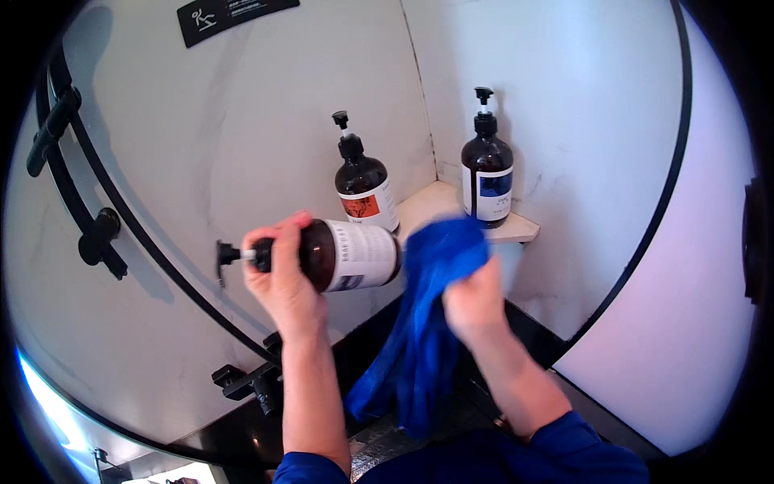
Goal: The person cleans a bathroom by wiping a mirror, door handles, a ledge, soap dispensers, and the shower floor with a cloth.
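Observation:
My left hand (281, 266) grips a dark brown pump bottle (363, 254) around its neck and shoulder. The bottle lies on its side in the air, its black pump pointing left and its white label facing me. In my right hand (478, 293) is a blue cloth (435, 272), bunched up near the bottle's base with its folds hanging down. Motion blurs that hand and the cloth's top. Behind them, a bottle with an orange label (363, 187) and a bottle with a blue label (487, 175) stand upright on a pale corner shelf (423, 202).
Marbled wall panels (272, 121) meet in the corner behind the shelf. A black shower rail and hose (97, 145) run down the left wall to a black tap fitting (251, 384). A black warning sign (236, 18) is at the top. Dark flooring (465, 417) lies below.

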A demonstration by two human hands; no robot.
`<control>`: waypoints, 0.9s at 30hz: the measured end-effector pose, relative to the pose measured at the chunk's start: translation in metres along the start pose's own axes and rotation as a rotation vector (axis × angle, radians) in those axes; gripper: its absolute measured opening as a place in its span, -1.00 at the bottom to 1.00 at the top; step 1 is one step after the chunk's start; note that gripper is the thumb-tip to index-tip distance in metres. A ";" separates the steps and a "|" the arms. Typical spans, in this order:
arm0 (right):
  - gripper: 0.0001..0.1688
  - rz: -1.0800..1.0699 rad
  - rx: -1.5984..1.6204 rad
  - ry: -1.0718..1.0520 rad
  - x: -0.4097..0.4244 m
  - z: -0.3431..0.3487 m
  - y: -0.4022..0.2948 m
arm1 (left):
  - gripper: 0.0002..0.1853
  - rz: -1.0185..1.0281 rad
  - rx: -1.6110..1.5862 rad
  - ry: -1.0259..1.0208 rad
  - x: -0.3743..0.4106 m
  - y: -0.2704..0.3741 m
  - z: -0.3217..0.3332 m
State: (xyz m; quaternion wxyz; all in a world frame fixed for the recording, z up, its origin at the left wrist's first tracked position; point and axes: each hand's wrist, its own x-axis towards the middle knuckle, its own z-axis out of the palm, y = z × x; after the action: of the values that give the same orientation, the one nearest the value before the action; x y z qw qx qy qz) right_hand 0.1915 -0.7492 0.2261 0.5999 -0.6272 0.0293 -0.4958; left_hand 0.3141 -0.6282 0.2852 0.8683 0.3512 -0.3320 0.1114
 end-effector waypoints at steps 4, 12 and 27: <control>-0.63 -0.604 -0.665 0.503 0.128 0.027 -0.016 | -0.92 -0.028 0.037 -0.013 0.006 0.005 0.000; -0.80 -0.279 -1.609 -0.229 0.164 -0.016 0.110 | -0.92 -0.229 0.209 -0.143 0.009 -0.022 0.021; -0.85 -0.288 -0.617 -0.199 0.005 -0.065 0.048 | -0.90 -0.165 0.262 -0.301 0.032 -0.034 0.093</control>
State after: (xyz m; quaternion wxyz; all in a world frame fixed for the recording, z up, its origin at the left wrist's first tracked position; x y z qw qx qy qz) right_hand 0.1782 -0.8131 0.1774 0.3059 -0.8219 0.0305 -0.4795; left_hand 0.3062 -0.7181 0.3373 0.7619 0.4999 -0.4108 0.0285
